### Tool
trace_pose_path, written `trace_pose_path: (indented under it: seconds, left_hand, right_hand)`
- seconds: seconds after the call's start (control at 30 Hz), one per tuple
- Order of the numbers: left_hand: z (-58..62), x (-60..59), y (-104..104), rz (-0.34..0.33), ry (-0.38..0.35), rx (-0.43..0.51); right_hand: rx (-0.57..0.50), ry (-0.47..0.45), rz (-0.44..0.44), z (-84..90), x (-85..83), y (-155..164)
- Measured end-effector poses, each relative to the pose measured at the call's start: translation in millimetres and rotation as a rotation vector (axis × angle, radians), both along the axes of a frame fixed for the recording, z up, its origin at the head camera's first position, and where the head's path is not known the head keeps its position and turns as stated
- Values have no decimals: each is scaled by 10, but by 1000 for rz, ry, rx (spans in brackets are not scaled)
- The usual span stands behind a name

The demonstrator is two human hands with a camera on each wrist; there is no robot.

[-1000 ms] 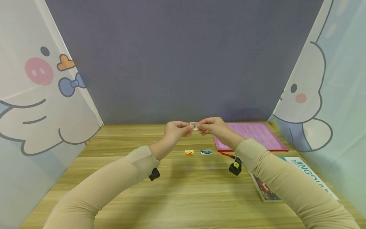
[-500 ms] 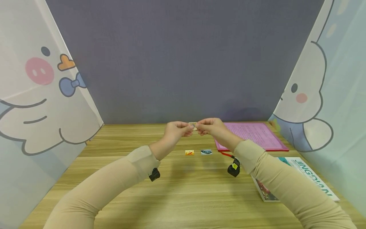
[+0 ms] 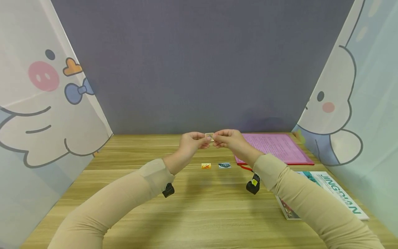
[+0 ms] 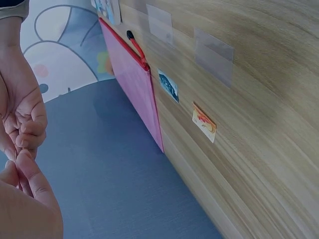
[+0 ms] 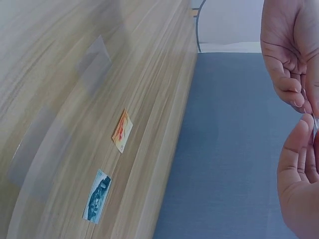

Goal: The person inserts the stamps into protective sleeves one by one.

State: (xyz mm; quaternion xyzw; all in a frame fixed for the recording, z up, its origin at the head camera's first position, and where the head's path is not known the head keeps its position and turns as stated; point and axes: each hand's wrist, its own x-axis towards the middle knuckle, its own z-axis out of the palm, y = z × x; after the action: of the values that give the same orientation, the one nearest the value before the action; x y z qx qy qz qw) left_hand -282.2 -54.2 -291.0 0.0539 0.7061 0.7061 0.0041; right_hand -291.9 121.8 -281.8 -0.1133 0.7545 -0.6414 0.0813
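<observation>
Head view shows the small card (image 3: 209,135) slightly further left than a second ago, your right grip (image 3: 231,139) with it; it is not yet set down on the counter (image 3: 192,224). Your left grip (image 3: 188,143) and right grip clamp its opposite sides; an orange card (image 3: 206,166) and blue card (image 3: 224,165) lie lower than both.

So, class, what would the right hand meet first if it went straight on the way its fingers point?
Past the small pale-bordered card it pinches, most likely the left hand.
</observation>
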Motion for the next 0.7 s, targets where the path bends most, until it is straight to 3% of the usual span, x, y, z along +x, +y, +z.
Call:
trace_pose_path:
  seconds: [0.43, 0.7]
  left_hand:
    - [18, 8, -3, -13, -17, -26]
    - [-17, -15, -22, -19, -7, -57]
  right_hand:
    - [-120, -70, 36, -8, -8, 38]
    - [23, -15, 34, 15, -5, 34]
